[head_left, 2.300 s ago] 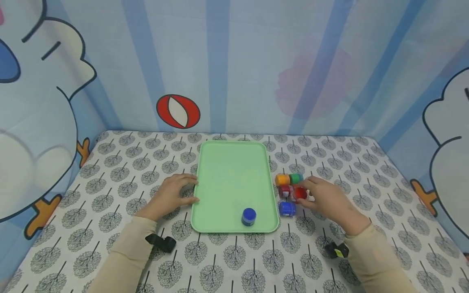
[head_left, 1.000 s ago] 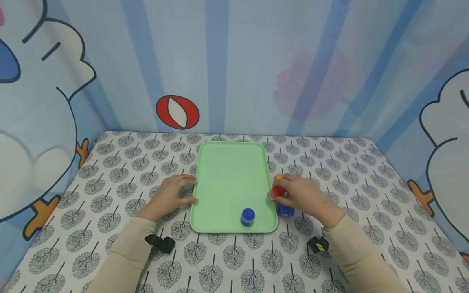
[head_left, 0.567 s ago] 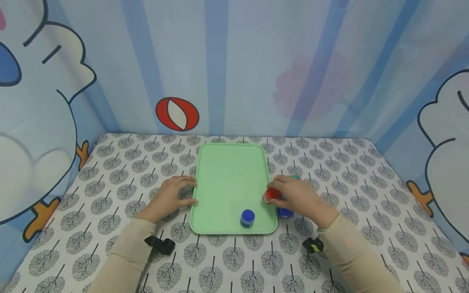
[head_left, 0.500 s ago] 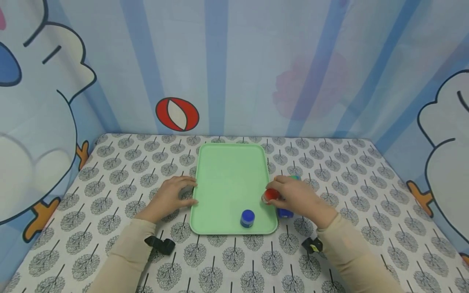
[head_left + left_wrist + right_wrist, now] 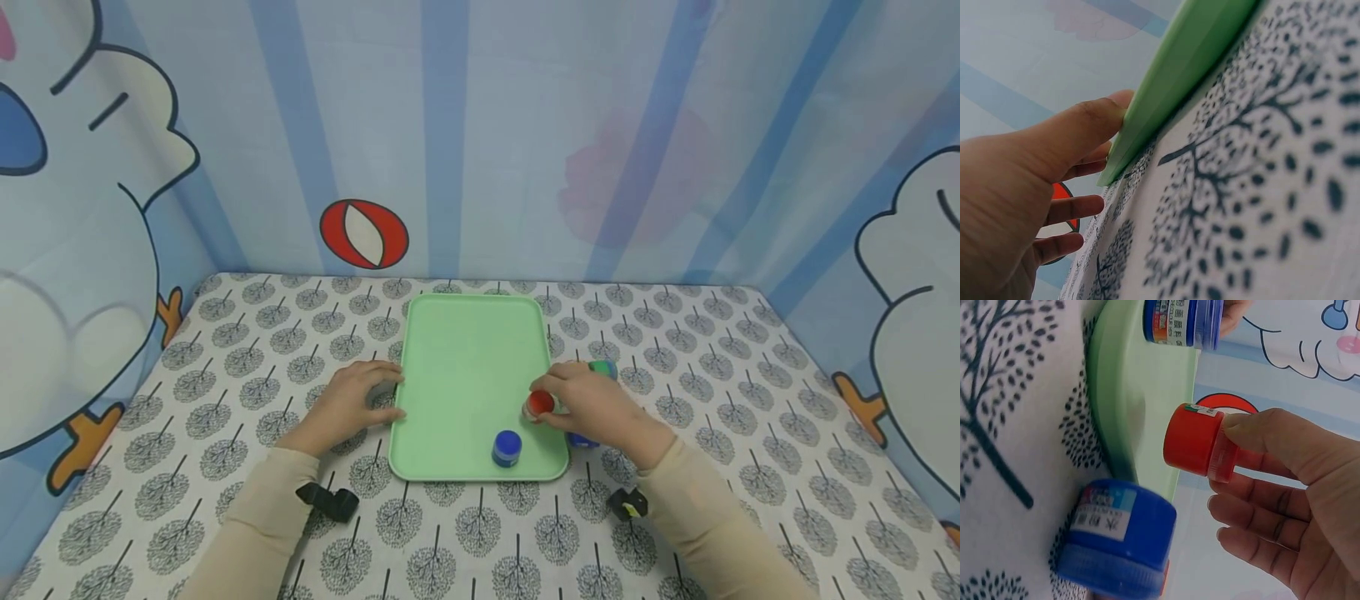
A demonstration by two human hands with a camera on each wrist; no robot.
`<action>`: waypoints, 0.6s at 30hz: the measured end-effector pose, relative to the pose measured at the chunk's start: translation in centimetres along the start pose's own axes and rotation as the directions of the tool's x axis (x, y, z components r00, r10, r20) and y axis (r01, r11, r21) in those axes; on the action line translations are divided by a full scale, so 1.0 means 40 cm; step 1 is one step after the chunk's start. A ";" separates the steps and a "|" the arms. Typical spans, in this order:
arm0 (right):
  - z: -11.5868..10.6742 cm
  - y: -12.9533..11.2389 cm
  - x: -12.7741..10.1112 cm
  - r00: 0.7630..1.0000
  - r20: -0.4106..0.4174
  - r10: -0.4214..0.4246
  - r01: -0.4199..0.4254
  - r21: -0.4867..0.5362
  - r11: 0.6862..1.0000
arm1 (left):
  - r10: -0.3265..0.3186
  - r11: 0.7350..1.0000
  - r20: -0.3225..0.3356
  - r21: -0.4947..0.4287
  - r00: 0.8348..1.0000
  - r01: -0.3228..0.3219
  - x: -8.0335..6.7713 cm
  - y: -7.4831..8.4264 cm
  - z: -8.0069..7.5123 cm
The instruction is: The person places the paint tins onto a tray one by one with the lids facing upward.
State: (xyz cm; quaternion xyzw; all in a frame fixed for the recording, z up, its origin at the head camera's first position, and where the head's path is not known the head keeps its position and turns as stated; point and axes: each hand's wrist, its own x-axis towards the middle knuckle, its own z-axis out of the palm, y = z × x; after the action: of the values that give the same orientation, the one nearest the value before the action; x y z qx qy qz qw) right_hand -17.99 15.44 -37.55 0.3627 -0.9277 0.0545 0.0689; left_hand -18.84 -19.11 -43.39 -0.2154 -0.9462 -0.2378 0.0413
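In the head view my right hand (image 5: pixel 596 408) is over the right edge of the light green tray (image 5: pixel 472 358). Between its thumb and fingers it pinches a small red paint jar (image 5: pixel 542 406). The right wrist view shows the red jar (image 5: pixel 1191 440) gripped at its clear ridged lid, the other fingers below. A blue paint jar (image 5: pixel 507 448) stands upright in the tray's near right part. My left hand (image 5: pixel 348 404) touches the tray's left side; its thumb tip (image 5: pixel 1121 100) rests against the outer wall, two lower fingers held away from it.
Right of the tray, partly behind my right hand, lie another blue jar (image 5: pixel 581 440) and a green jar (image 5: pixel 603 368); others there are hidden. The patterned tablecloth (image 5: pixel 480 533) reaches back to a printed curtain (image 5: pixel 495 142).
My right hand has taken hold of the red paint jar beside the tray and carried it left over the tray's right edge. My left hand has stayed put.
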 end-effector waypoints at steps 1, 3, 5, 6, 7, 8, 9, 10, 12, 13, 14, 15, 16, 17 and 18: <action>0.001 -0.002 0.002 1.000 0.000 -0.003 0.003 0.000 1.000 | -0.001 1.000 0.000 -0.001 1.000 0.001 0.000 0.000 0.000; 0.003 -0.006 0.005 1.000 0.005 -0.009 0.009 0.008 1.000 | -0.001 1.000 0.000 0.001 1.000 0.001 0.000 -0.001 0.001; 0.004 -0.010 0.007 1.000 0.020 -0.009 0.009 0.014 1.000 | -0.002 1.000 0.001 0.001 1.000 0.002 0.000 -0.002 0.001; 0.004 -0.013 0.009 1.000 0.028 -0.008 0.007 0.017 1.000 | -0.001 1.000 0.001 0.002 1.000 0.001 0.000 -0.002 0.002; 0.005 -0.015 0.010 0.999 0.036 -0.007 0.007 0.019 1.000 | -0.001 1.000 0.001 0.003 1.000 0.001 0.000 -0.003 0.002; 0.006 -0.018 0.012 0.999 0.042 -0.007 0.006 0.021 1.000 | 0.000 1.000 0.000 0.006 1.000 0.000 0.000 -0.003 0.003; 0.007 -0.019 0.014 0.999 0.048 -0.009 0.008 0.019 1.000 | 0.001 1.000 -0.001 0.005 1.000 -0.001 0.000 -0.003 0.003; 0.008 -0.022 0.016 0.999 0.052 -0.012 0.011 0.018 1.000 | 0.001 1.000 -0.001 0.004 1.000 -0.001 0.000 -0.003 0.003; 0.010 -0.026 0.020 0.998 0.060 -0.014 0.013 0.022 1.000 | 0.003 1.000 -0.002 0.003 1.000 -0.003 0.000 -0.002 0.002; 0.011 -0.027 0.021 0.998 0.064 -0.016 0.015 0.026 1.000 | 0.002 1.000 -0.003 0.003 1.000 -0.002 -0.001 -0.002 0.002; 0.012 -0.030 0.023 0.998 0.067 -0.019 0.018 0.030 0.999 | 0.003 1.000 -0.004 0.002 1.000 -0.003 -0.001 -0.001 0.001; 0.012 -0.032 0.024 0.997 0.070 -0.020 0.018 0.034 0.999 | 0.002 1.000 -0.004 0.001 1.000 -0.002 -0.001 0.000 0.000; 0.012 -0.034 0.026 0.997 0.071 -0.020 0.017 0.040 0.999 | 0.001 1.000 -0.005 0.002 1.000 -0.001 -0.001 0.000 0.000; 0.013 -0.036 0.027 0.997 0.074 -0.022 0.018 0.043 0.999 | 0.001 1.000 -0.005 0.003 1.000 -0.001 -0.001 0.001 -0.001; 0.013 -0.039 0.029 0.997 0.076 -0.023 0.019 0.046 0.999 | 0.000 1.000 -0.004 0.005 1.000 0.000 -0.001 0.001 -0.001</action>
State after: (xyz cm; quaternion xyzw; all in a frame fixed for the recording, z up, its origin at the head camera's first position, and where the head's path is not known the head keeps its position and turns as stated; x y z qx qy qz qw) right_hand -17.82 13.48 -37.80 0.3758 -0.9244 0.0609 0.0254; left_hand -18.78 -19.12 -43.36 -0.2147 -0.9467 -0.2362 0.0438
